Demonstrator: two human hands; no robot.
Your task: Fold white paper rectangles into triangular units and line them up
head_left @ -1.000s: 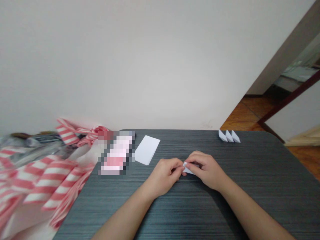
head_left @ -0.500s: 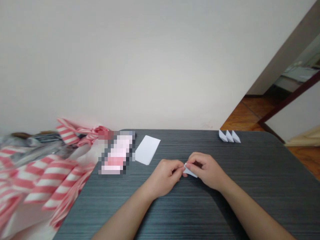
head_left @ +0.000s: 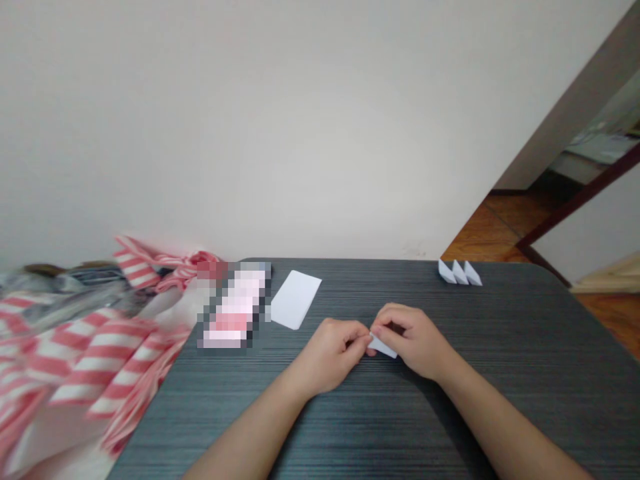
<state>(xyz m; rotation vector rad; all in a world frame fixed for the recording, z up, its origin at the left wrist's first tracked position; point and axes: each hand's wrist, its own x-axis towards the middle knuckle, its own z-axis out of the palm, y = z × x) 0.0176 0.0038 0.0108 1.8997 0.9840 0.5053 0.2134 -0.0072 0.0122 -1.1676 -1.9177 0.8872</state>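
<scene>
Left hand (head_left: 333,355): paper (head_left: 384,346) clamped by fingertips.
Right hand (head_left: 417,341): same paper clamped by fingertips.
Paper: edges best aligned, then pressed.

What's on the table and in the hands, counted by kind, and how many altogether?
Small folded white papers standing in a row: 3
Folded white paper between left hand and right hand: 1
Flat white paper, one sheet or stack: 1
Blurred-out item: 1
Total: 6

A small folded white paper (head_left: 384,347), pointed and partly hidden by fingers (head_left: 359,347), sits mid-desk (head_left: 350,427), between its side edges.
</scene>
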